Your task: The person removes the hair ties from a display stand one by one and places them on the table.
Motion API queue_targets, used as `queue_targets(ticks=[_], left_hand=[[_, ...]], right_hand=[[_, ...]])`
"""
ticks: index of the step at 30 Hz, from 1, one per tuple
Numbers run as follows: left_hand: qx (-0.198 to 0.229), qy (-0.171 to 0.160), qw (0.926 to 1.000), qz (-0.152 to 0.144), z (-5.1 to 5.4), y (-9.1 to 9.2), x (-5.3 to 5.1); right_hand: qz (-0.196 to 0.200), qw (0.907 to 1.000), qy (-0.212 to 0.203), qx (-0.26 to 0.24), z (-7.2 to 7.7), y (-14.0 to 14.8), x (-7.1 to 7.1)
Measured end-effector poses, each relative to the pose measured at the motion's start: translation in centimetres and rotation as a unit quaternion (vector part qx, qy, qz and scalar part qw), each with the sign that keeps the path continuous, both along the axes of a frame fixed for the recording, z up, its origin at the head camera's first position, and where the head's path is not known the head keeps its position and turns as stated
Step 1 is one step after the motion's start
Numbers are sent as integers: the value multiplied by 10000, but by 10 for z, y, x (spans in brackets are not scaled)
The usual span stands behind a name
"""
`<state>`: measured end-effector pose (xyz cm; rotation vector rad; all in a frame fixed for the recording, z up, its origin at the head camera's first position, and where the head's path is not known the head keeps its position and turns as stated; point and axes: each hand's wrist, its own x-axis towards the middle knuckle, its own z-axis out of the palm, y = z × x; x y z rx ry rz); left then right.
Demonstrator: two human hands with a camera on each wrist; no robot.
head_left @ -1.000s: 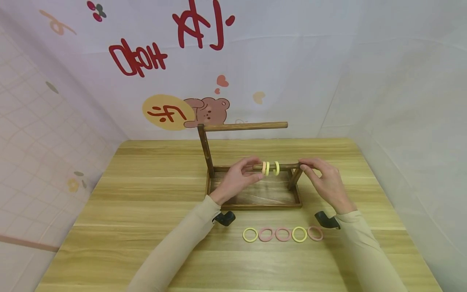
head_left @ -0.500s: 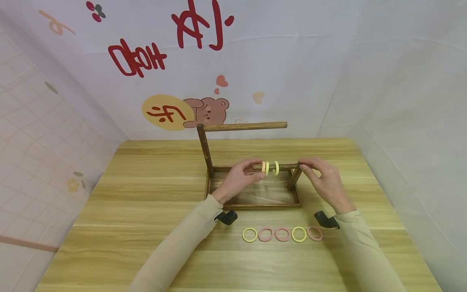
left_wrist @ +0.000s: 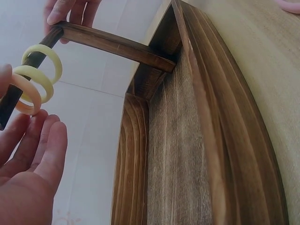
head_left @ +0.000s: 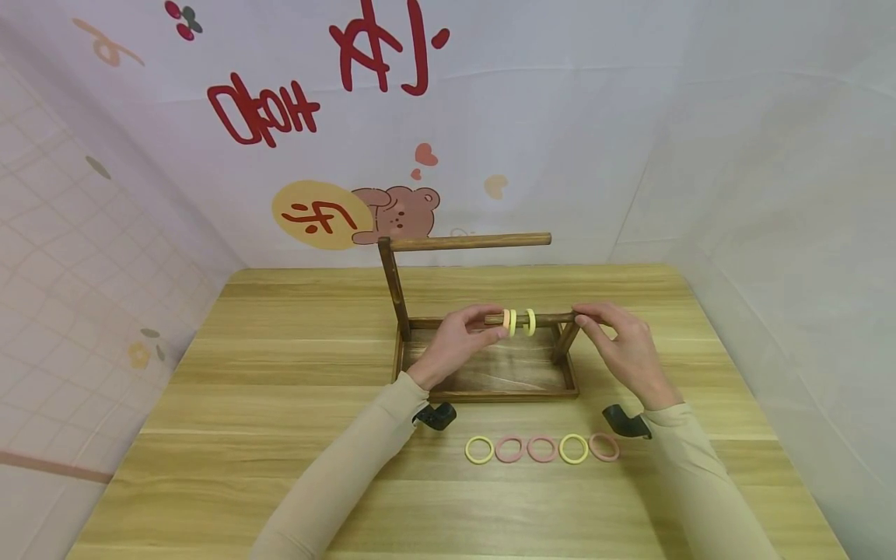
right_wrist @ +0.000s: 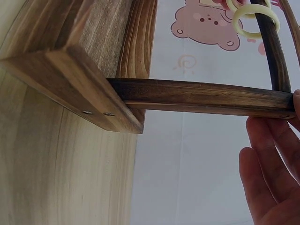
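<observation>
A brown wooden rack [head_left: 504, 397] has a low rod [head_left: 549, 320] at the right and a higher rod [head_left: 476, 243] at the left. Two yellow rings [head_left: 530, 323] and an orange ring [head_left: 506, 323] hang around the low rod. My left hand [head_left: 453, 346] pinches the orange ring near the rod's free end; in the left wrist view the orange ring [left_wrist: 29, 93] sits between thumb and fingers. My right hand [head_left: 630, 350] grips the top of the short post [head_left: 567, 342], where the low rod joins it; the right wrist view shows fingers [right_wrist: 272, 159] beneath that post's end.
Several flat rings lie in a row on the table in front of the rack: a yellow ring [head_left: 479, 462] at the left end, a pink ring [head_left: 605, 459] at the right end, and pink and yellow ones between. A printed white cloth [head_left: 560, 117] stands behind.
</observation>
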<state>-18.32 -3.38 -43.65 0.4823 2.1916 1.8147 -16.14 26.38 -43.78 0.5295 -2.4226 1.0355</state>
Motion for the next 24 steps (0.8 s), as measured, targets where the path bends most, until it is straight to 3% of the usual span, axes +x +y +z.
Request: queue_targets(ticks=[6, 24], left_hand=[[63, 144, 9999, 35, -2, 0, -1], [710, -18, 9972, 237, -1, -12, 2]], right_hand=[[-3, 10000, -5, 2, 0, 0, 0], [7, 9999, 142, -22, -2, 0, -2]])
